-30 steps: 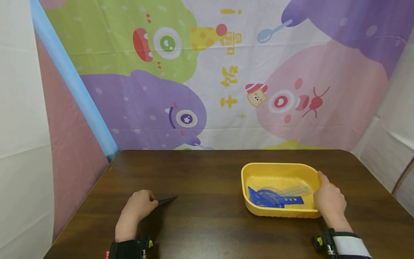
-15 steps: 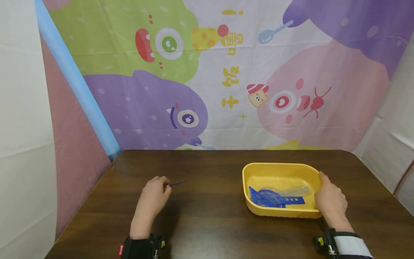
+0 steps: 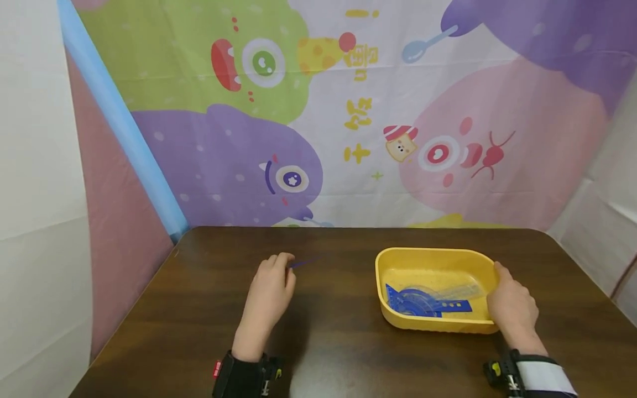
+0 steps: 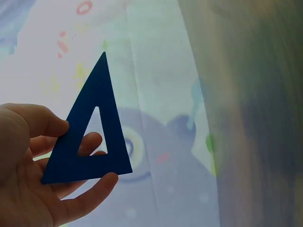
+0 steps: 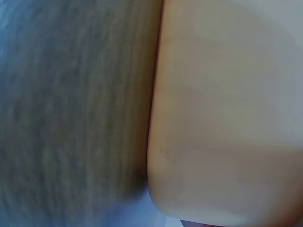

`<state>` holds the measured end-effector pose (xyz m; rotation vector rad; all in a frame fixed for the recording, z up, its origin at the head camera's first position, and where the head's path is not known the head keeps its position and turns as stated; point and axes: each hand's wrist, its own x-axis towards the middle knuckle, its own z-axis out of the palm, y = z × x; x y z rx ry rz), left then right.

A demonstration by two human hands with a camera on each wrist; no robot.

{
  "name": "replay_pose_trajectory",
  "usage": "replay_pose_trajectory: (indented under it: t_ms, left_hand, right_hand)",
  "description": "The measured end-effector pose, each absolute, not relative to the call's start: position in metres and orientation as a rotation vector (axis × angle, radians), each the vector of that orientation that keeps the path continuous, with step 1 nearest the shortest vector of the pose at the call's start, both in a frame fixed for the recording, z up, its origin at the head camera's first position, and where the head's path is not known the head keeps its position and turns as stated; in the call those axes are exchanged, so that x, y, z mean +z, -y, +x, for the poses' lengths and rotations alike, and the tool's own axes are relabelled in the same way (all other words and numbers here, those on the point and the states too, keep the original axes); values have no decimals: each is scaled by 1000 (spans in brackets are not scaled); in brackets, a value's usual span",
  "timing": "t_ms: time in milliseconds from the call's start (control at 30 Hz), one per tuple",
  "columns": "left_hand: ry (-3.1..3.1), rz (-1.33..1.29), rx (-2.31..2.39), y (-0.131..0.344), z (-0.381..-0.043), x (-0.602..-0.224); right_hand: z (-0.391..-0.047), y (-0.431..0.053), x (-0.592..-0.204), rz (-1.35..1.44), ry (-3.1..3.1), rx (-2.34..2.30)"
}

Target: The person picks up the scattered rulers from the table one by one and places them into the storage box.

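In the head view my left hand (image 3: 266,296) is raised left of the table's middle. It pinches a blue set square (image 4: 90,168), whose long triangle with a triangular cut-out shows fully in the left wrist view; from the head it is only a thin blue edge. My right hand (image 3: 512,309) grips the right end of a yellow plastic bin (image 3: 433,323). Inside the bin lie a blue protractor (image 3: 417,304), a blue strip with square holes (image 3: 455,305) and a clear ruler (image 3: 460,292), partly overlapping. The right wrist view shows the bin's outer wall (image 5: 218,113), with the hand hidden.
A brown wooden table (image 3: 338,354) with rounded far corners bears the bin on its right half. Close behind its far edge hangs a cartoon-printed cloth (image 3: 368,204). A pale sheet (image 3: 40,276) hangs at the left and another (image 3: 592,221) at the right.
My left hand has moved right and farther from me, lifting the set square over the table. My right hand and the bin have stayed in place; the head view has shifted slightly.
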<state>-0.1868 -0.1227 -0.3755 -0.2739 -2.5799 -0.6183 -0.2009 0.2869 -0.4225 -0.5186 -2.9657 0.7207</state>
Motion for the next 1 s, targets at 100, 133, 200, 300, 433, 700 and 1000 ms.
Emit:
replay_pose_trajectory:
  t_ms: [100,133,200,300,433,700,1000]
  left_hand:
    - [2565,-327,-613,107,-188,-372]
    - [2561,-342,-612,102,-189,-372]
    - [2558,-365,-611,93,-189,-372]
    - [2551,-395,-625,83,-188,-373]
    - [2538,-435,-631,70,-188,-374]
    - [2541,-514,-640,39,-186,-374]
    - [2592,-602,-515,12,-182,-381]
  right_hand:
    - [-201,-289,-423,-527,2969,721]
    - [-202,-289,-423,-529,2971,722]
    - [-202,-288,-424,-535,2968,727]
    - [-201,-287,-425,-540,2963,737]
    - [-201,-287,-425,-544,2958,742]
    - [-202,-288,-424,-556,2957,757]
    - [-201,-287,-424,-560,2950,753]
